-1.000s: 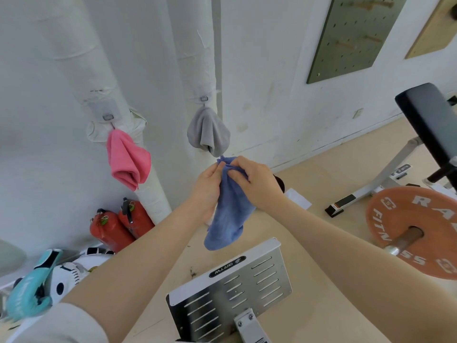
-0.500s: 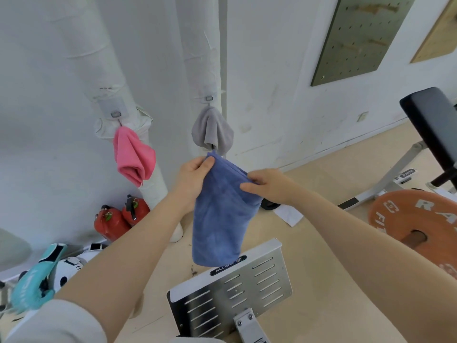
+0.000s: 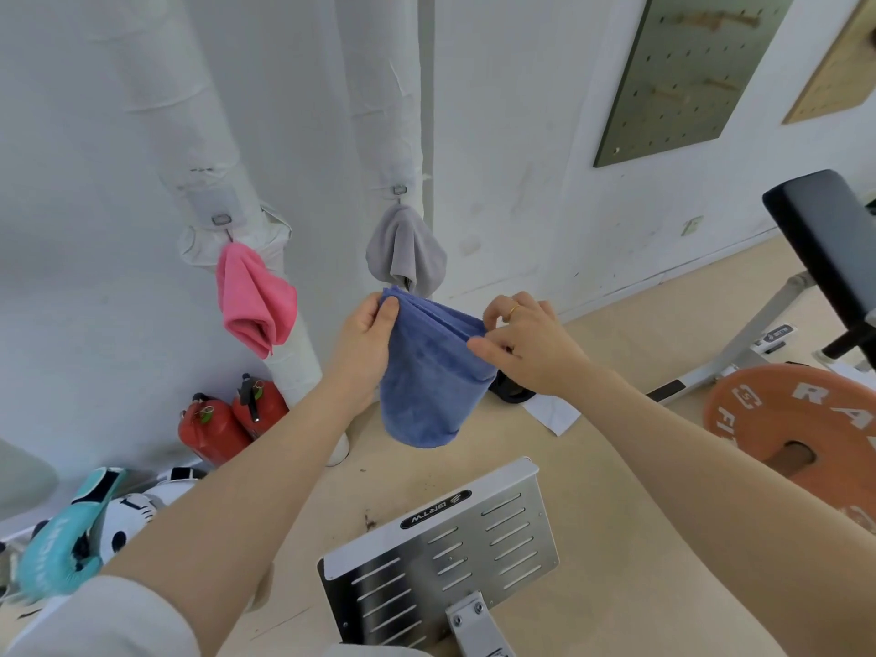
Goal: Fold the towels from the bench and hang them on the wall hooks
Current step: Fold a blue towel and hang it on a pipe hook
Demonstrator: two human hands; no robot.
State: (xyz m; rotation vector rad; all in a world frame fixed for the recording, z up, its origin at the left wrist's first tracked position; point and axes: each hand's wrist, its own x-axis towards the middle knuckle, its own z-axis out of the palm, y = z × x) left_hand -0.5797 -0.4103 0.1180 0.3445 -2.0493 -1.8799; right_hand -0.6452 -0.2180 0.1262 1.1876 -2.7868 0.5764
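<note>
While the blue towel (image 3: 429, 372) is hanging folded in mid-air in front of the wall, both hands are gripping its top edge: the left hand (image 3: 365, 341) is pinching the left corner, thumb pressed on the cloth and fingers (image 3: 386, 308) curled round it, and the right hand (image 3: 526, 343) is pinching the right corner, thumb in front and fingers curled behind, a gold ring (image 3: 514, 308) showing on one of them. The towel is drooping below the hands, just under the grey towel (image 3: 405, 251), which is hanging bunched from a hook (image 3: 399, 191) on the white pipe. To the left, a pink towel (image 3: 253, 298) is hanging from another hook (image 3: 221, 220) on the neighbouring pipe. Two red extinguishers (image 3: 227, 422) are standing on the floor by the wall, with a teal glove (image 3: 61, 538) further left. A slotted metal plate (image 3: 445, 557) is sitting below the hands, an orange weight plate (image 3: 796, 419) is lying at the right, and the bench (image 3: 829, 239) is showing its dark pad beside it.
</note>
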